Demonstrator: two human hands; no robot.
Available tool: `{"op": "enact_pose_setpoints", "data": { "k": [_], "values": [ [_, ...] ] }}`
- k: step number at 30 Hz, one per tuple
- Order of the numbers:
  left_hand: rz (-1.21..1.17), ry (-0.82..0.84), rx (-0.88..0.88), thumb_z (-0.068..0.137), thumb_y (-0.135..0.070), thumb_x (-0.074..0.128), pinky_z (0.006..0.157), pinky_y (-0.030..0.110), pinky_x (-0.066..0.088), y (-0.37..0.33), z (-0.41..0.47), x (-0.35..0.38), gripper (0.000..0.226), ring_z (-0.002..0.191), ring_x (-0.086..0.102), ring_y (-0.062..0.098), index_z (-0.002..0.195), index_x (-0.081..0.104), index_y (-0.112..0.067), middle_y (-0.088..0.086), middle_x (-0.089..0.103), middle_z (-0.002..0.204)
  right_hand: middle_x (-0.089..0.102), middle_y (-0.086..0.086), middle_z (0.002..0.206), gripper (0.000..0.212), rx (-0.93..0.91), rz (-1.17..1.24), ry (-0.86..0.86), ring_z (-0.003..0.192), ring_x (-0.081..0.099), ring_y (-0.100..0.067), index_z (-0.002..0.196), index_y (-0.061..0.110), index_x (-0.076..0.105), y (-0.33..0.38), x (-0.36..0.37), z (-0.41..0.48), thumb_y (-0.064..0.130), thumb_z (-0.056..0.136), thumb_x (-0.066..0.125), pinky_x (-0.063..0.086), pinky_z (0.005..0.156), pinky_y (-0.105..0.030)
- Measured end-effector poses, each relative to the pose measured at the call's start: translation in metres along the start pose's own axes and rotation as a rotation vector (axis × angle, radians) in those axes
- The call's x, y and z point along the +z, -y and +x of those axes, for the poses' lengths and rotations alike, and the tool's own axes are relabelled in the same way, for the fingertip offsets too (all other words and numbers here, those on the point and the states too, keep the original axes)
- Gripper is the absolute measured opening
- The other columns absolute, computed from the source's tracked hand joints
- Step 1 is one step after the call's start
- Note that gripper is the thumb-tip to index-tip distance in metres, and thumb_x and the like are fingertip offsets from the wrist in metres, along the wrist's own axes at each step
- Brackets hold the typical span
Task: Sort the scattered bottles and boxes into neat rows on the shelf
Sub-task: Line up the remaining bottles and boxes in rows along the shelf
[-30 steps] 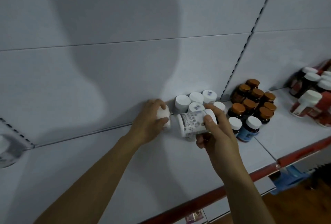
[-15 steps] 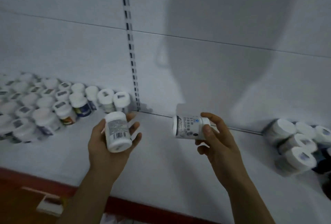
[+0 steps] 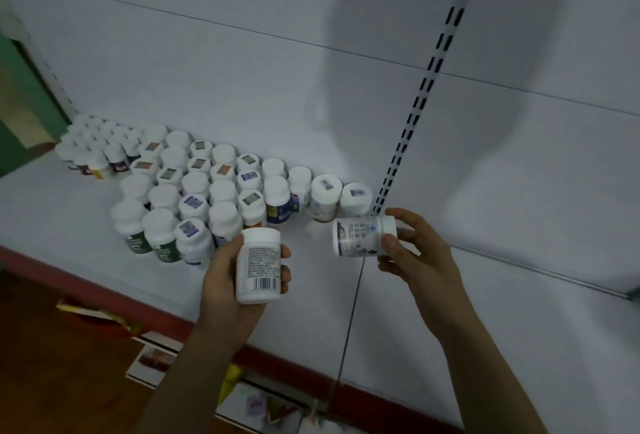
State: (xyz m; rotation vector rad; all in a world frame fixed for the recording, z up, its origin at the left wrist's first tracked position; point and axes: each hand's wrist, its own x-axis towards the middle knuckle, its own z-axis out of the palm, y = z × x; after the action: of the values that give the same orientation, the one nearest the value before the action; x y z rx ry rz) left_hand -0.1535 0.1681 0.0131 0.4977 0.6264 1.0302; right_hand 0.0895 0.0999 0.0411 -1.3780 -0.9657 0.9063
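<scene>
Left hand (image 3: 239, 277): I see its fingers curled round the barcode bottle (image 3: 259, 265), held upright in the air just in front of the standing rows (image 3: 207, 191).
Right hand (image 3: 415, 253): thumb and fingertips pinch the second bottle (image 3: 362, 237), which lies on its side above the shelf (image 3: 485, 312), just beside the end bottle (image 3: 356, 199).
Grip risk: I judge the right pinch the weaker hold. A smooth bottle held sideways could roll out during uprighting.
Collision risk: the rows stand close together, so a careless set-down could knock neighbours over in a chain.
Edge risk: a dropped bottle could roll past the red front edge (image 3: 104, 286) to the floor.
Sorting risk: most caps look alike from above, and I cannot read the labels, so a bottle may join the wrong row.
</scene>
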Motion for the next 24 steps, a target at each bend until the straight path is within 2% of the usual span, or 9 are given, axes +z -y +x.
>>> {"op": "enact_pose_setpoints", "data": {
  "k": [3,8,12,15,20,24],
  "values": [
    [0.091,0.036,-0.003,0.091,-0.041,0.048,0.056,0.033,0.055,-0.009,0.008,-0.015,0.052,0.065,0.063,0.030,0.123,0.062,-0.003,0.019,0.068,0.091,0.070,0.003,0.111,0.030,-0.033,-0.059,-0.057,0.087,0.072,-0.021,0.122,0.037,0.067,-0.009,0.023,-0.003,0.021,0.096,0.068,0.060,0.072,-0.030],
    [0.289,0.046,-0.012,0.092,-0.038,0.049,0.061,0.036,0.056,-0.016,0.019,-0.024,0.043,0.070,0.065,0.030,0.114,0.068,-0.006,0.020,0.070,0.094,0.060,0.020,0.116,0.044,-0.144,-0.462,-0.080,0.090,0.064,-0.010,0.132,0.030,0.054,-0.012,0.055,0.007,0.020,0.094,0.072,0.056,0.074,-0.026],
    [0.320,0.051,-0.117,0.090,-0.040,0.052,0.064,0.036,0.057,-0.013,0.019,-0.031,0.044,0.073,0.068,0.030,0.117,0.068,-0.009,0.021,0.071,0.097,0.056,0.029,0.113,0.042,-0.202,-0.641,-0.080,0.092,0.060,0.002,0.119,0.042,0.049,0.002,0.050,0.023,0.024,0.091,0.075,0.047,0.068,-0.010],
    [0.299,0.048,-0.145,0.087,-0.039,0.055,0.065,0.038,0.059,-0.012,0.021,-0.036,0.048,0.074,0.068,0.030,0.120,0.066,-0.007,0.021,0.071,0.097,0.059,0.021,0.112,0.039,-0.225,-0.766,-0.106,0.090,0.060,0.004,0.117,0.040,0.048,0.010,0.035,0.030,0.028,0.092,0.074,0.045,0.066,-0.010],
    [0.268,0.060,-0.141,0.087,-0.034,0.055,0.064,0.036,0.060,-0.012,0.021,-0.036,0.045,0.075,0.070,0.028,0.120,0.065,-0.006,0.018,0.073,0.094,0.065,-0.001,0.119,0.037,-0.229,-0.994,-0.165,0.092,0.062,-0.020,0.124,0.020,0.054,0.009,-0.001,0.039,0.020,0.092,0.075,0.050,0.081,-0.035],
    [0.251,0.064,-0.153,0.086,-0.034,0.055,0.063,0.035,0.060,-0.012,0.021,-0.034,0.046,0.077,0.069,0.028,0.121,0.063,-0.006,0.018,0.073,0.094,0.062,-0.010,0.125,0.035,-0.201,-1.062,-0.134,0.104,0.061,-0.030,0.123,0.011,0.057,0.000,-0.002,0.059,0.010,0.092,0.073,0.047,0.087,-0.037]
  ]
}}
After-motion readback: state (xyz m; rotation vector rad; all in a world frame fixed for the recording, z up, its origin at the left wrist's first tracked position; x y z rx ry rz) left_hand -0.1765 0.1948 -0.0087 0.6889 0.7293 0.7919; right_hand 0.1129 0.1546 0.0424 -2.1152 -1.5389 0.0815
